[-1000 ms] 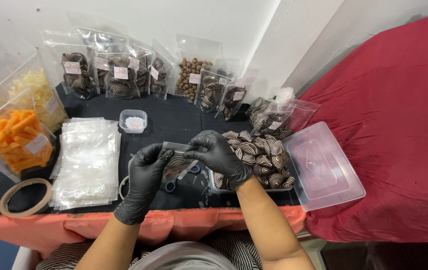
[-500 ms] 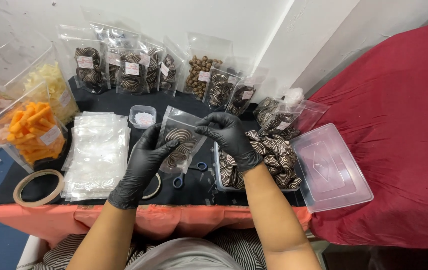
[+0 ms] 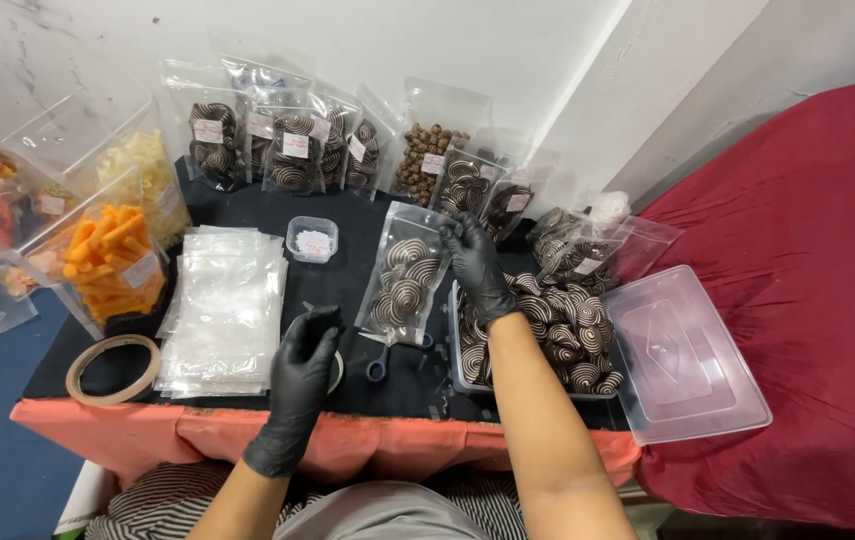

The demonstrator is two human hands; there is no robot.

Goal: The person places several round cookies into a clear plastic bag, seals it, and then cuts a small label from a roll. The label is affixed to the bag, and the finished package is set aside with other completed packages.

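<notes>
We see our right hand [image 3: 476,268], gloved in black, pinching the top right corner of a clear bag [image 3: 409,272] filled with striped swirl cookies; the bag hangs upright at mid table, just left of the tub [image 3: 548,335] of loose cookies. Half a second ago both our hands were on this bag. Now our left hand [image 3: 305,362] has let go and dropped to the near side of the table, fingers curled down over a small roll of tape [image 3: 333,370]; we cannot tell whether it grips the roll or only rests on it. The bag has also risen and moved slightly right since then, and it is held by one corner only.

Blue-handled scissors [image 3: 380,362] lie on the black cloth just below the bag. Left of our left hand is the stack of empty bags [image 3: 223,310], and at the near left corner a larger tape ring [image 3: 112,368]. A small white cup [image 3: 312,239] sits beyond the stack. Filled bags [image 3: 293,150] stand in a row along the far wall. The tub's clear lid [image 3: 683,352] rests on the red cloth [image 3: 808,250] to the right.
</notes>
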